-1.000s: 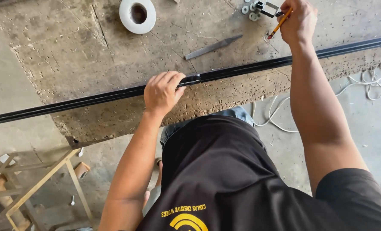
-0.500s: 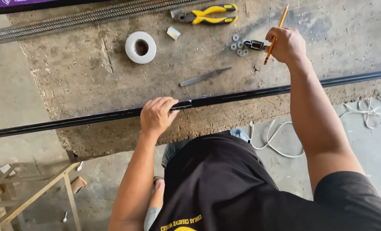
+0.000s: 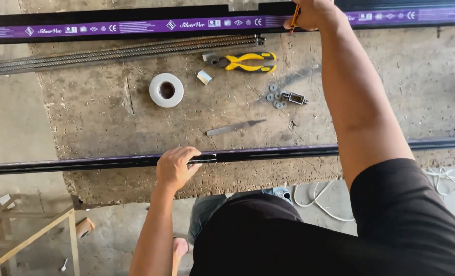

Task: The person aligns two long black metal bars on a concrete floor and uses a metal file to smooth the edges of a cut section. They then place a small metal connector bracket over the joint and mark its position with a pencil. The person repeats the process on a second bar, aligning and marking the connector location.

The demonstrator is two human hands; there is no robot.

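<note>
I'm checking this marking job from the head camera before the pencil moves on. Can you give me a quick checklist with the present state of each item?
1. Left hand pressing the near black profile: ok.
2. Right hand gripping the pencil: ok.
3. Pencil tip on the far profile with the purple strip: cannot tell.
4. File, pliers and tape roll lying apart from both profiles: ok.
5. Mark already drawn: cannot tell.
</note>
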